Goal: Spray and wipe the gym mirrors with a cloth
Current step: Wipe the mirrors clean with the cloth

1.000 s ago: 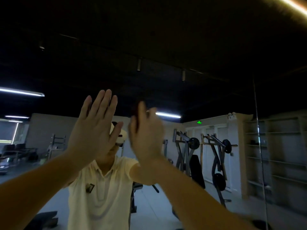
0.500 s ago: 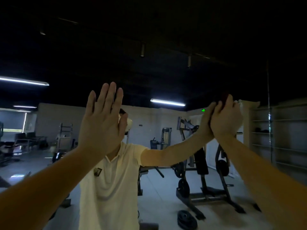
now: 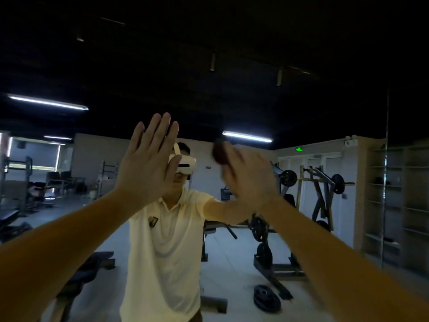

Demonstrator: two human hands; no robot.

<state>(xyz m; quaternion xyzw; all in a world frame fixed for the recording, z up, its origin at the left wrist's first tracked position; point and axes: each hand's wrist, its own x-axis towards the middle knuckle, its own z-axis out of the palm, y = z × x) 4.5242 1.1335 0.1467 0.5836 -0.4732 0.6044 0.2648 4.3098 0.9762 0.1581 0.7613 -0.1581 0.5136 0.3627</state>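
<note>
Head view: left hand [image 3: 148, 163] spread flat on the mirror [image 3: 301, 101]; right hand [image 3: 249, 176], blurred, has swept back leftward with a dark cloth [image 3: 220, 152]; grip unclear; wiping likely continues.

Two hands [image 3: 148, 163] [image 3: 250, 180]; one mirror [image 3: 301, 108]; perhaps one cloth [image 3: 220, 154].

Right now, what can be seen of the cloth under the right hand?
The cloth is a small dark, reddish-brown wad, motion-blurred, so weave and folds cannot be told. It shows only past the fingertips of the right hand, which seems to press it to the mirror; the rest is hidden behind the hand.
</note>
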